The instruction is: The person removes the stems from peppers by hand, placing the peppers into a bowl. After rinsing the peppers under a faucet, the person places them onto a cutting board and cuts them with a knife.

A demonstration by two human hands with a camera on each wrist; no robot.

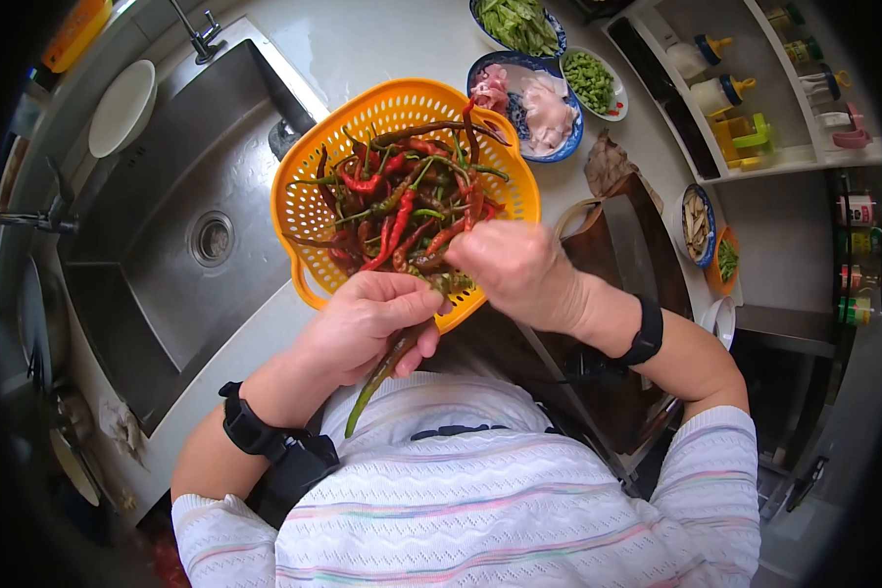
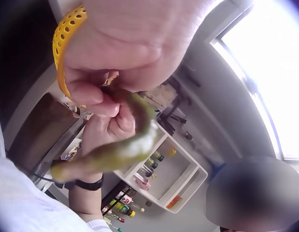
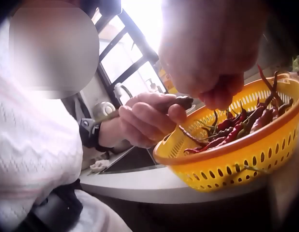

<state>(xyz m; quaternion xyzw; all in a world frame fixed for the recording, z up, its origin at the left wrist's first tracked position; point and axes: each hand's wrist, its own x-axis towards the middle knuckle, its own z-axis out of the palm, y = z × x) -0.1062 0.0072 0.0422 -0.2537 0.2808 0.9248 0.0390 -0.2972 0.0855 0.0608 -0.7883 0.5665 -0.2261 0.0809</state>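
Observation:
My left hand grips a long green-brown chili pepper at the near rim of a yellow colander. The pepper's green tip hangs toward my body, and in the left wrist view the pepper curves out below the fingers. In the right wrist view its dark blunt end pokes out by the thumb. Just beside it, my right hand hovers over the colander's edge with curled fingers; nothing shows between them. Red, brown and green chili peppers are heaped inside the colander.
A steel sink lies to the left, with a white plate on its far side. Behind the colander stand a blue-rimmed bowl of raw meat and dishes of chopped greens. A white rack holds condiments at right.

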